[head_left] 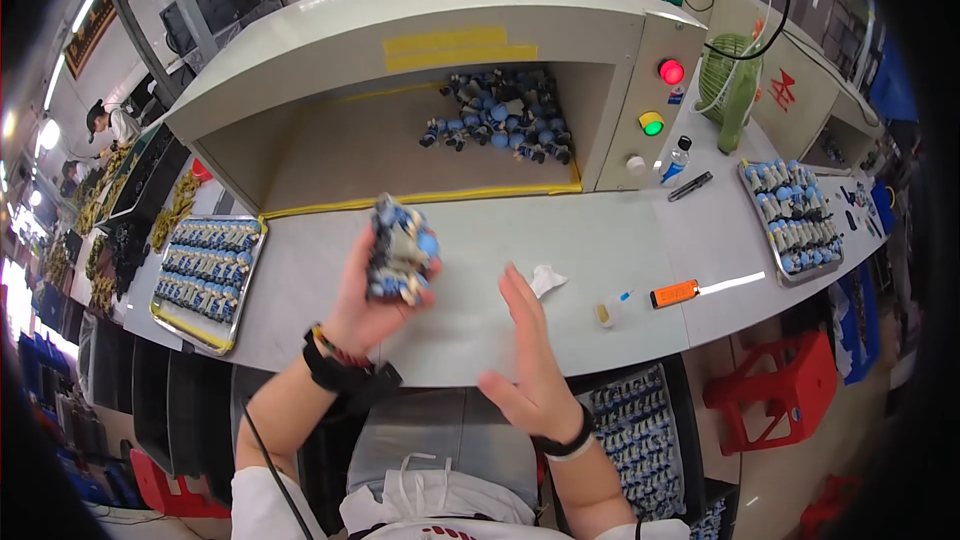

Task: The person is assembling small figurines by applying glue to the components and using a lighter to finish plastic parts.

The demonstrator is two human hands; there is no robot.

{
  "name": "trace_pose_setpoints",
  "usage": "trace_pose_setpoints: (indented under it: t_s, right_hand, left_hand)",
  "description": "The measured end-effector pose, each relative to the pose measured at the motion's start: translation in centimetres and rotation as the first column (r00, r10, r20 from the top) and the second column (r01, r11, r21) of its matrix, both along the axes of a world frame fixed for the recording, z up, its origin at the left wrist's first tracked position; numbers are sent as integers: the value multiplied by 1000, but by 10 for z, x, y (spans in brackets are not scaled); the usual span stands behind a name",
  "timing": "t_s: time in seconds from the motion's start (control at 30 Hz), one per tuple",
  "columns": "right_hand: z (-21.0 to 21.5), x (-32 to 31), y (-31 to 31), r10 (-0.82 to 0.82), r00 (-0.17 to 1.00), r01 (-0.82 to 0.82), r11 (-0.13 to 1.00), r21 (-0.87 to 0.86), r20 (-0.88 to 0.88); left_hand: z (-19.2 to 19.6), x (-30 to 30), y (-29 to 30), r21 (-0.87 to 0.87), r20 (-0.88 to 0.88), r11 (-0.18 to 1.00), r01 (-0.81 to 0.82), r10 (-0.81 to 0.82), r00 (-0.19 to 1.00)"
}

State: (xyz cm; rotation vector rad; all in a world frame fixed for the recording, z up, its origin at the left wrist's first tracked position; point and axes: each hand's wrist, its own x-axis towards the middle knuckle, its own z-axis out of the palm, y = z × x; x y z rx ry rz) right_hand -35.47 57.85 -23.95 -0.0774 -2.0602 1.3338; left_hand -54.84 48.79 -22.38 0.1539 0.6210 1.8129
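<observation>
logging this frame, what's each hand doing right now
left hand: closed on a bundle of small blue-and-grey plastic parts
right hand: open, flat, holding nothing

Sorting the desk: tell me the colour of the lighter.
Orange lighter, seen in the head view.

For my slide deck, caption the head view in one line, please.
Left hand holds a cluster of blue-grey parts above the pale bench; right hand open, empty.

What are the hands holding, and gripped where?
Left hand grips a bunch of small blue-and-grey parts from below, fingers wrapped around its lower end. Right hand is open, holding nothing.
</observation>
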Motion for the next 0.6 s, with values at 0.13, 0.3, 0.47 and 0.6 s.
trace_pose_setpoints:
  t_s: [0.13,0.3,0.47,0.6]
  right_hand:
    - [-36,69,-1,122,992,-114,970,-217,22]
    - [-53,118,-33,-242,968,244,836,-492,68]
    - [-100,172,-35,-447,837,548,697,-464,317]
    - [-210,208,-23,-499,715,698,545,-464,489]
  left_hand:
    - [5,-88,28,-111,-117,979,-169,156,981]
    - [-30,-217,60,-369,-212,864,-342,280,936]
    - [-69,-268,100,-198,-363,824,-530,440,821]
    - [-107,-343,104,202,-846,728,-655,467,257]
